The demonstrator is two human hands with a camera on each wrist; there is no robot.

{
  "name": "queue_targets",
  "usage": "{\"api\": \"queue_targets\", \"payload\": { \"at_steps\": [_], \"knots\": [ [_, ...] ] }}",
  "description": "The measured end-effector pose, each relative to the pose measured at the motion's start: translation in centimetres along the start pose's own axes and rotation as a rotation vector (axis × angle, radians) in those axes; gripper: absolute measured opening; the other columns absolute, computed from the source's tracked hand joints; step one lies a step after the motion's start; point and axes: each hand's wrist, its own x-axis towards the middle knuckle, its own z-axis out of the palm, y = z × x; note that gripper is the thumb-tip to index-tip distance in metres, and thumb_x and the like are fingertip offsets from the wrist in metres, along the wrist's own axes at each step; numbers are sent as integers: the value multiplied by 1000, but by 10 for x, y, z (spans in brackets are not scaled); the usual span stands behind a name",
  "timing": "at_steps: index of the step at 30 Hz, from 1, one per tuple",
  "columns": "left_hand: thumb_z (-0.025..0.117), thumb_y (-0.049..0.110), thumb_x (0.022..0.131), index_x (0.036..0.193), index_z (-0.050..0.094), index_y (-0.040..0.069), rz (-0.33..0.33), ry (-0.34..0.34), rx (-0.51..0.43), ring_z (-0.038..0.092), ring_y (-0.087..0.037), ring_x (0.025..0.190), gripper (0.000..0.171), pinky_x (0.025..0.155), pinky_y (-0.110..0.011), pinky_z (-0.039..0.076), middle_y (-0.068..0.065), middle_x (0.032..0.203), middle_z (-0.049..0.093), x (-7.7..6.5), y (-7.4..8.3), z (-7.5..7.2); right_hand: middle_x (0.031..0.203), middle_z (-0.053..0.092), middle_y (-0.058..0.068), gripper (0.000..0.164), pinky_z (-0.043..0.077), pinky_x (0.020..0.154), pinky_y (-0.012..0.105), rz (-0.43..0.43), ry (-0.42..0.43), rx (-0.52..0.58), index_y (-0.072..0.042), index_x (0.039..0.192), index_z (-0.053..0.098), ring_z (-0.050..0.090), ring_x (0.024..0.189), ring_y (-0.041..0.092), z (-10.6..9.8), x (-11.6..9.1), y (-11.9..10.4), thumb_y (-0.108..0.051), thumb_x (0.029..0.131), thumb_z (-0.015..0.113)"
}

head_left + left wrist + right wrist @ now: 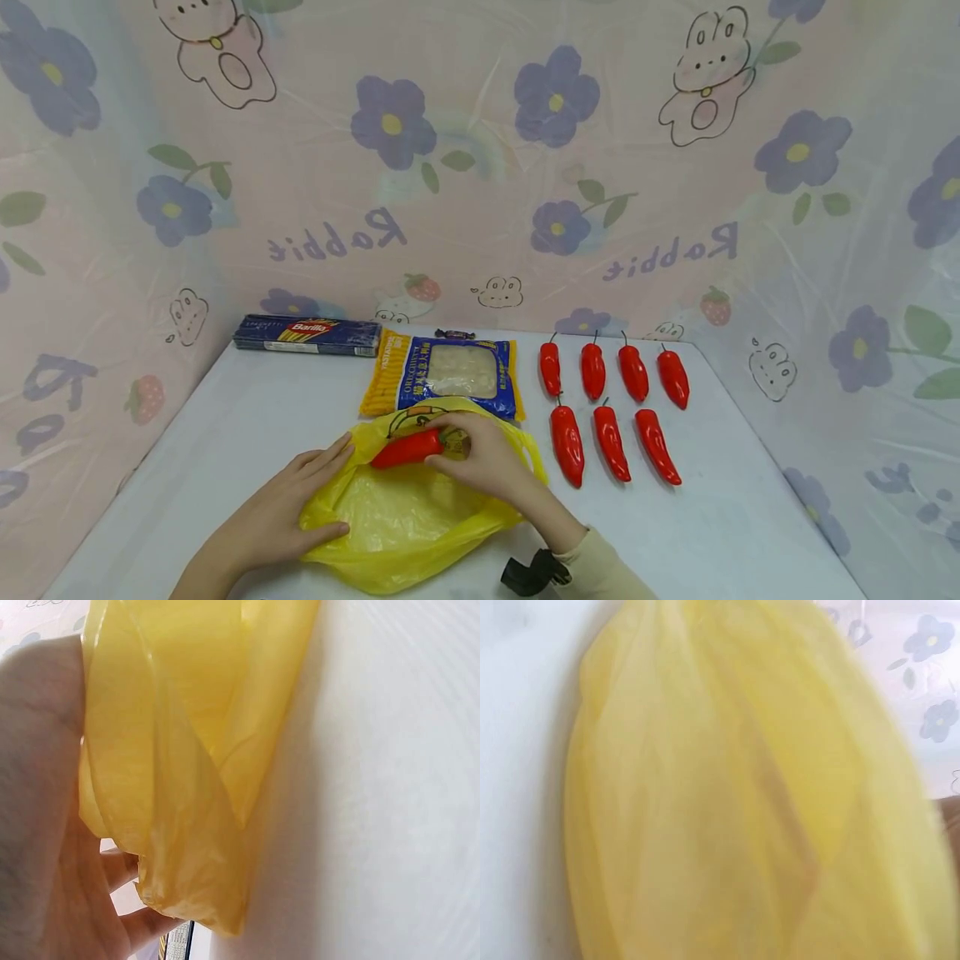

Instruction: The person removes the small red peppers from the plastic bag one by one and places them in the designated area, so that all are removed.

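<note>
A yellow plastic bag point(390, 533) lies on the table with its mouth spread wide. Against its left rim rests my left hand point(273, 508), thumb and fingers apart and fairly straight. My right hand point(483, 454) pinches a red chili pepper point(408, 450) by its stem end, inside the bag's mouth near the far rim. In the left wrist view, yellow plastic point(172, 750) covers part of the left hand point(82, 892). Bag plastic point(705, 795) fills most of the right wrist view, blurred, and hides the pepper there.
Several red chili peppers point(567, 446) stand in two rows right of the bag. Behind it lies a blue and yellow pasta packet point(461, 371), with a small dark wrapped candy point(454, 334) beyond. A dark blue Barilla spaghetti pack point(307, 335) is at the back left.
</note>
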Motion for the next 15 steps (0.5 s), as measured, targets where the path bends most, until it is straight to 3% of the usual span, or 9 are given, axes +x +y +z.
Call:
{"api": "queue_targets", "payload": {
  "at_steps": [3,9,15],
  "knots": [
    [73,71,87,166,39,24,15,4,6,51,-34,141,98,107,-63,52,1,172,36,0,0,-1,114,74,-4,35,41,55,18,-9,4,58,-20,124,77,48,61,10,-8,-6,-3,-29,91,86],
    [73,71,87,165,41,22,25,11,16,51,-32,141,98,107,-61,52,2,173,35,-1,1,-1,114,72,-6,36,35,49,19,6,-7,173,-24,126,76,39,51,7,-23,-15,-4,-29,91,85],
    [73,71,87,165,42,21,16,12,19,51,-32,140,97,107,-61,52,0,172,36,0,1,-1,102,68,-2,36,34,45,19,28,-4,259,-22,128,75,37,47,4,-39,-18,-2,-27,93,83]
  ]
}}
